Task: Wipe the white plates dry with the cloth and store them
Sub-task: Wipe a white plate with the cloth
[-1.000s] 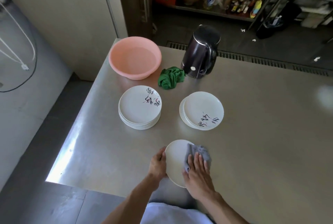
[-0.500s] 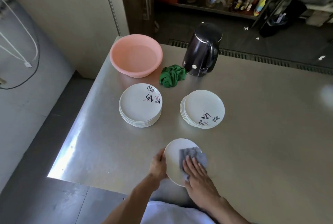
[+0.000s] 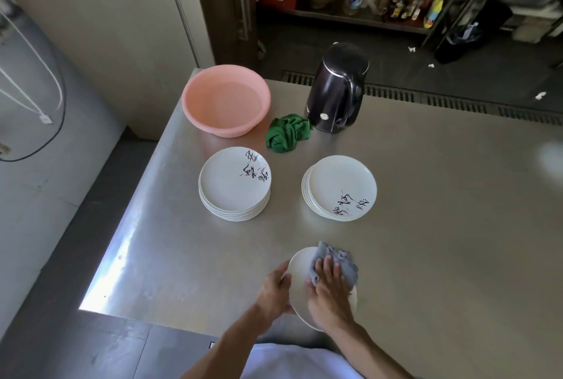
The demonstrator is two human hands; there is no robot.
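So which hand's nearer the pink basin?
Left. The left hand grips the plate rim, on the near side of the pink basin; the right hand presses the grey cloth on that plate, farther right.

Two plate stacks [image 3: 234, 183] [image 3: 339, 188], two cloths [image 3: 288, 133] [image 3: 341, 263]

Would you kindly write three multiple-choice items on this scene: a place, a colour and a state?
1. Where is the green cloth? A) between the pink basin and the dark kettle B) on the floor C) in a drawer
2. What colour is the wiping cloth under the right hand? A) green B) grey C) pink
3. How is the wiped plate held? A) lying untouched B) under a lid C) rim gripped by the left hand
Answers: A, it sits between them; B, it looks grey; C, that hand clasps its rim.
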